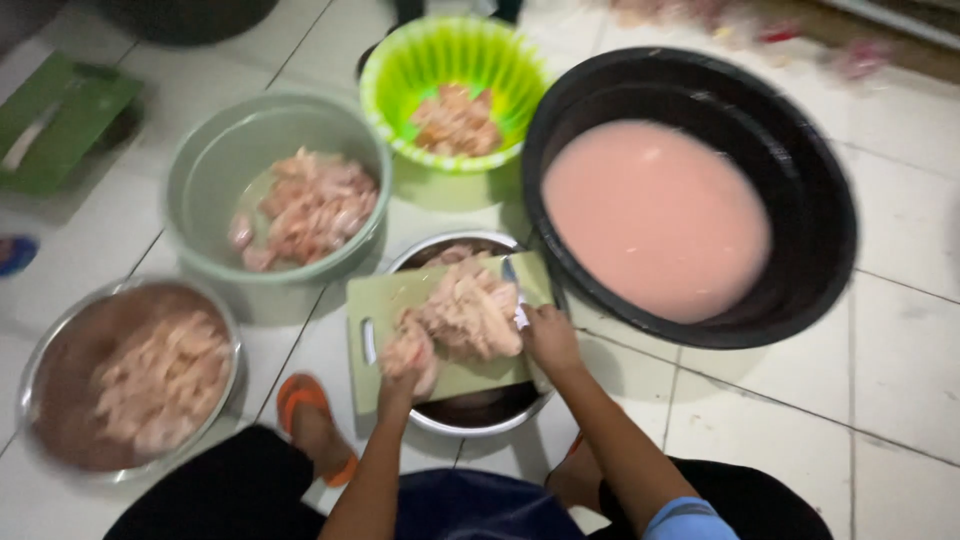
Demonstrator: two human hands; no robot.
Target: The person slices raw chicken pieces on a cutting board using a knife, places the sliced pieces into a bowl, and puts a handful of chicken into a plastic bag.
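A person squats on a white tiled floor (900, 380), seen from above by a camera on their head. The picture is slightly blurred.

Right in front of the knees, a pale green cutting board (400, 300) lies across the rim of a steel bowl (480, 415). A heap of raw pale pink meat (468, 312) sits on the board.

The left hand (408, 362) is closed around a piece of the meat at the near left edge of the heap, fingers curled tight on it. The right hand (548, 338) has its grip clamped on the handle of a knife (514, 290). The blade points away from the person, toward the top of the board, with its long axis running near to far along the right side of the heap, touching the meat.

Around the board stand other vessels: a grey-green bucket (215, 165) with meat pieces in water at far left, a bright green slotted basket (400, 95) with more meat beyond, a big black tub (820, 200) of cloudy pink water at right, and a steel basin (60, 340) of meat at near left. An orange sandal (298, 392) shows on the left foot.
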